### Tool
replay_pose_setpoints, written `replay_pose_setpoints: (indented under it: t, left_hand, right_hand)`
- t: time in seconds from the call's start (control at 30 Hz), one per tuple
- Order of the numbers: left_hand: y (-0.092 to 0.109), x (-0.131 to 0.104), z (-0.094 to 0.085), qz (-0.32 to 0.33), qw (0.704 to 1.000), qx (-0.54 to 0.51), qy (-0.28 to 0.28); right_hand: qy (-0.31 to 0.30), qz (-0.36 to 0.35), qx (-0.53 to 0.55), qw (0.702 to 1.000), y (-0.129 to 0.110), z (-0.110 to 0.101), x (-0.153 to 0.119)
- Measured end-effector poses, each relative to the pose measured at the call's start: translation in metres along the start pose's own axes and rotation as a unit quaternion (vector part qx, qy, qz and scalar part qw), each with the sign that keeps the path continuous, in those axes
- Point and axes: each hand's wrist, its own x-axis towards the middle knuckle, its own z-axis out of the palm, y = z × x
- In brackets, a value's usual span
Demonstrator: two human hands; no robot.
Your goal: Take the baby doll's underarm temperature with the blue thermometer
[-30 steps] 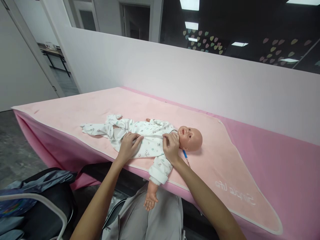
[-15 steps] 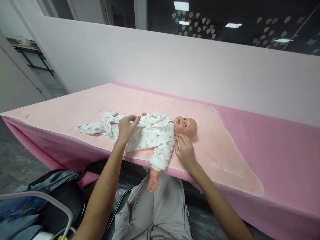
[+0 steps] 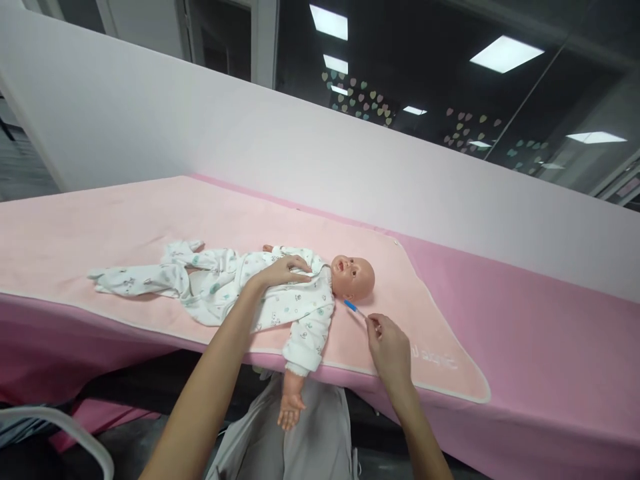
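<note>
A baby doll (image 3: pixel 353 277) lies on its back with its head to the right, dressed in a white printed baby suit (image 3: pixel 280 303). My left hand (image 3: pixel 284 271) rests on the suit's chest near the collar, thumb and fingers apart. In my right hand (image 3: pixel 387 340), pinched between thumb and fingers, is a slim white stick with a blue end, which looks like a thermometer (image 3: pixel 353 307). Its blue end points at the doll's neck, just short of the head. One doll arm (image 3: pixel 291 400) hangs over the near edge of the bed.
A pale pink mat (image 3: pixel 425 320) lies over a darker pink bed cover (image 3: pixel 540 333). Behind it rises a white wall (image 3: pixel 300 160) below a dark window. At the lower left is a curved white rail (image 3: pixel 75 427).
My right hand has drawn back from the doll's neck toward me, and the thermometer now shows in it. My left hand has moved up from the belly to the chest. The view has tilted.
</note>
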Motion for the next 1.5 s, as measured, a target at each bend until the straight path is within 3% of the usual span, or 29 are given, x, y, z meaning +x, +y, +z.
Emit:
replay_pose_setpoints:
  t: [0.1,0.17,0.27,0.33,0.4,0.5,0.57,0.67,0.8,0.93,1.0,1.07,1.17,1.3,1.37,1.43,1.5]
  left_hand:
    - [0.003,-0.001,-0.002,-0.052,0.993,-0.091,0.059]
    - [0.003,-0.001,-0.003,-0.090,0.972,-0.176,0.124]
    - [0.001,0.000,-0.004,-0.105,0.938,-0.268,0.192]
    - [-0.001,0.000,-0.003,-0.095,0.930,-0.296,0.196]
    - [-0.001,-0.001,-0.002,-0.080,0.928,-0.312,0.186]
    - [0.001,-0.004,-0.001,-0.079,0.936,-0.319,0.126]
    - [0.001,-0.004,-0.002,-0.112,0.933,-0.324,0.112]
    - [-0.003,-0.001,-0.006,-0.179,0.912,-0.319,0.185]
    - [-0.014,0.012,-0.009,-0.235,0.895,-0.262,0.274]
    - [-0.018,0.023,-0.003,-0.276,0.878,-0.163,0.355]
    - [-0.018,0.025,0.002,-0.268,0.873,-0.066,0.401]
    - [-0.019,0.025,0.005,-0.250,0.884,0.128,0.373]
    - [-0.022,0.028,0.005,-0.228,0.871,0.373,0.226]
    - [-0.027,0.033,-0.001,-0.223,0.872,0.409,0.152]
    - [-0.028,0.035,-0.004,-0.228,0.871,0.415,0.131]
    - [-0.029,0.035,-0.006,-0.241,0.870,0.414,0.117]
    - [-0.028,0.034,-0.007,-0.260,0.866,0.411,0.114]
  right_hand:
    - [0.026,-0.012,0.064,0.998,-0.029,-0.023,0.036]
    - [0.007,-0.039,0.088,0.995,-0.049,-0.024,0.068]
    - [-0.127,-0.054,0.048,0.989,-0.074,0.001,0.113]
    - [-0.227,-0.066,-0.026,0.971,-0.087,0.029,0.133]
    - [-0.264,-0.086,-0.101,0.955,-0.098,0.058,0.144]
    - [-0.270,-0.102,-0.147,0.946,-0.108,0.092,0.152]
    - [-0.276,-0.113,-0.163,0.940,-0.110,0.105,0.154]
    - [-0.289,-0.150,-0.177,0.929,-0.108,0.107,0.154]
    - [-0.291,-0.203,-0.180,0.917,-0.095,0.091,0.139]
    - [-0.228,-0.289,-0.199,0.908,-0.079,0.077,0.115]
    - [-0.199,-0.325,-0.206,0.901,-0.074,0.073,0.106]
    - [-0.201,-0.334,-0.196,0.900,-0.072,0.068,0.101]
    - [-0.247,-0.325,-0.140,0.902,-0.071,0.052,0.109]
    - [-0.381,-0.229,0.062,0.894,-0.055,0.032,0.150]
    - [-0.396,-0.135,0.153,0.896,-0.039,0.033,0.174]
    - [-0.383,-0.055,0.188,0.903,-0.021,0.042,0.193]
    - [-0.407,-0.004,0.205,0.890,-0.006,0.054,0.203]
